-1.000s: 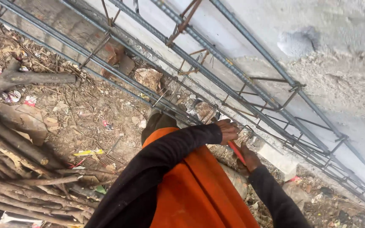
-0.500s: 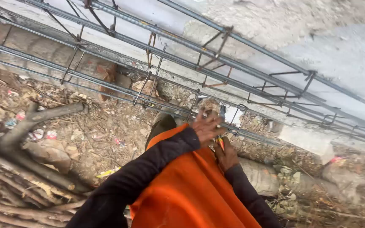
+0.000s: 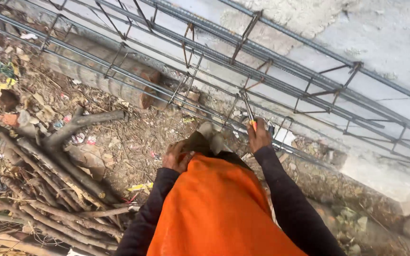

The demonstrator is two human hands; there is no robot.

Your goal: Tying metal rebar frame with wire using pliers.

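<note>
My right hand grips a pair of pliers with orange handles, jaws raised toward a lower bar of the long steel rebar cage that runs across the view. My left hand is drawn back against my orange vest, fingers curled at a grey pouch or cloth at my waist; whether it holds something is unclear. Both arms wear dark sleeves.
A concrete slab lies behind the cage. A wooden log lies under the cage at left. Branches and poles are piled at lower left on littered dirt. Stones and rubble line the right side.
My left hand has left the rebar and dropped back to my waist. My right hand has lifted the pliers up to the cage. The view has shifted along the cage.
</note>
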